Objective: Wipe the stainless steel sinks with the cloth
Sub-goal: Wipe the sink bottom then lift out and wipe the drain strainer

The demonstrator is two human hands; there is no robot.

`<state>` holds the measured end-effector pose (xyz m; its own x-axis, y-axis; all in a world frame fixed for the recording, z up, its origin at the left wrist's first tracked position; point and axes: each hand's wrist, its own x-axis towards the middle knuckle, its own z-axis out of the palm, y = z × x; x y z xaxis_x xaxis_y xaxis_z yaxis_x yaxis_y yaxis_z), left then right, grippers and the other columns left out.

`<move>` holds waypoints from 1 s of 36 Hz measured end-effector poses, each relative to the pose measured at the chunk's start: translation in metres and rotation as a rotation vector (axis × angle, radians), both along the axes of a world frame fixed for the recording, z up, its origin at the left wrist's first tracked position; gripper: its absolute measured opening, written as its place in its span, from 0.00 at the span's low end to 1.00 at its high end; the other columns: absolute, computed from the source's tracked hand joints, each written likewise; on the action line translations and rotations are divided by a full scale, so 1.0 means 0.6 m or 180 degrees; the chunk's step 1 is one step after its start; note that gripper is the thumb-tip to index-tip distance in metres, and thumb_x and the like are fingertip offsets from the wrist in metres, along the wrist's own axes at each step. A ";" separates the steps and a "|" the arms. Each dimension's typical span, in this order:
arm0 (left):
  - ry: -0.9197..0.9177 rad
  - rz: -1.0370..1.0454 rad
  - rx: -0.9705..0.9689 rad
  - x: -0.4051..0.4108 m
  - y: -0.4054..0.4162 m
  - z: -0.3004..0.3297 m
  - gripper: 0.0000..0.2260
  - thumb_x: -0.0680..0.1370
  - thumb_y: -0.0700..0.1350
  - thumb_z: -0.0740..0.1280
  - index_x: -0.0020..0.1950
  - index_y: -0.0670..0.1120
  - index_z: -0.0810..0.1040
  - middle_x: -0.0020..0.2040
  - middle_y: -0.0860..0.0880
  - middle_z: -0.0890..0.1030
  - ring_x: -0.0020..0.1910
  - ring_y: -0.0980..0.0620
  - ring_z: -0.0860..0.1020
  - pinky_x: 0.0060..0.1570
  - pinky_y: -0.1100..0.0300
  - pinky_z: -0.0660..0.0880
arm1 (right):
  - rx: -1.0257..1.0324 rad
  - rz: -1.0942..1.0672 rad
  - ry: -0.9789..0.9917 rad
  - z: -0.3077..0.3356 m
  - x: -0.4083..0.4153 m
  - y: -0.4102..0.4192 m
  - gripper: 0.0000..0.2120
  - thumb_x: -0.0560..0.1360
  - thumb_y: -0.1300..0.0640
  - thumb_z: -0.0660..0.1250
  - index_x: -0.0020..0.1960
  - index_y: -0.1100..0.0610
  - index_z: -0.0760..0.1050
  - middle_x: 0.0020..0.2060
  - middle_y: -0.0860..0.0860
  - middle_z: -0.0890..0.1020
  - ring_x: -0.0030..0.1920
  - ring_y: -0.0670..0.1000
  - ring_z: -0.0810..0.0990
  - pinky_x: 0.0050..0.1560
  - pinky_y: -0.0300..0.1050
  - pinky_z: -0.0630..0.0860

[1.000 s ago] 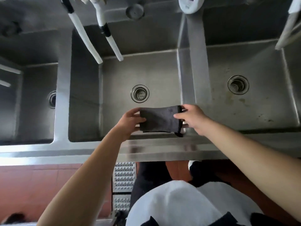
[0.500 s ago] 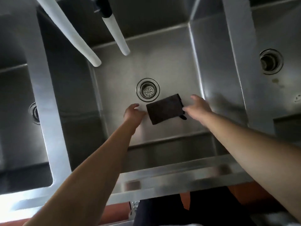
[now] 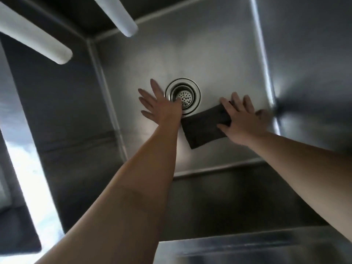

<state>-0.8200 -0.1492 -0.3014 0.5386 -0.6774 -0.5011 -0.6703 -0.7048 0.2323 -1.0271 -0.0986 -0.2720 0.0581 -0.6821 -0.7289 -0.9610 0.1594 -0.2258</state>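
The dark grey folded cloth (image 3: 202, 128) lies flat on the floor of the middle stainless steel sink (image 3: 219, 60), just right of the round drain strainer (image 3: 183, 96). My right hand (image 3: 242, 119) presses down on the cloth's right part with fingers spread straight. My left hand (image 3: 160, 107) lies flat on the sink floor beside the drain, fingers spread, its thumb side over the drain's left rim. It does not touch the cloth.
Two white faucet spouts (image 3: 36, 37) (image 3: 118, 14) hang over the basin at the upper left. The sink's front rim (image 3: 247, 248) runs along the bottom. A divider wall (image 3: 266, 73) stands close to my right hand; another basin lies left.
Both hands dropped into the middle basin. The cloth, held stretched between both hands, now lies on the sink floor; my left hand released it and my right presses on it.
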 end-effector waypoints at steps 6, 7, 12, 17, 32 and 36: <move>-0.0112 0.0111 -0.0012 -0.012 -0.004 -0.010 0.45 0.73 0.46 0.70 0.80 0.59 0.44 0.81 0.46 0.38 0.80 0.44 0.38 0.76 0.38 0.41 | -0.0129 0.0015 0.0066 -0.003 0.006 0.008 0.37 0.80 0.39 0.59 0.79 0.38 0.38 0.81 0.45 0.38 0.80 0.57 0.36 0.74 0.73 0.49; -0.0082 0.0137 -0.0068 -0.012 -0.003 -0.010 0.45 0.72 0.45 0.70 0.80 0.59 0.46 0.81 0.47 0.39 0.80 0.44 0.39 0.76 0.38 0.42 | -0.0121 0.0013 0.0073 -0.002 0.007 0.008 0.37 0.80 0.39 0.59 0.79 0.38 0.38 0.81 0.45 0.38 0.80 0.57 0.36 0.74 0.73 0.49; -0.0093 0.0011 -0.0748 -0.001 0.010 -0.005 0.25 0.70 0.43 0.71 0.67 0.53 0.71 0.79 0.48 0.58 0.79 0.45 0.52 0.75 0.41 0.52 | -0.0130 0.0083 0.0070 -0.003 0.004 0.014 0.36 0.81 0.38 0.55 0.79 0.39 0.36 0.80 0.46 0.37 0.80 0.57 0.34 0.74 0.73 0.47; 0.0065 -0.0112 -0.1227 0.013 0.028 0.001 0.12 0.71 0.42 0.71 0.54 0.46 0.81 0.70 0.47 0.73 0.73 0.47 0.66 0.70 0.55 0.59 | -0.0072 0.0046 0.0143 0.017 0.016 0.003 0.38 0.81 0.42 0.60 0.80 0.41 0.38 0.81 0.49 0.42 0.80 0.59 0.39 0.74 0.70 0.47; 0.2161 0.0748 -0.1108 0.020 0.072 0.107 0.10 0.73 0.34 0.71 0.44 0.50 0.84 0.39 0.52 0.84 0.40 0.56 0.82 0.43 0.58 0.79 | 0.1300 -0.3563 -0.2256 0.114 0.072 -0.059 0.19 0.78 0.43 0.67 0.64 0.52 0.77 0.60 0.53 0.81 0.57 0.56 0.82 0.61 0.57 0.77; 0.2455 0.0257 -0.0966 0.018 0.081 0.150 0.13 0.71 0.30 0.71 0.43 0.48 0.84 0.39 0.52 0.85 0.40 0.56 0.82 0.46 0.56 0.80 | 0.2432 -0.3552 -0.2562 0.119 0.043 -0.054 0.13 0.75 0.48 0.70 0.53 0.56 0.80 0.54 0.59 0.85 0.56 0.61 0.84 0.61 0.62 0.77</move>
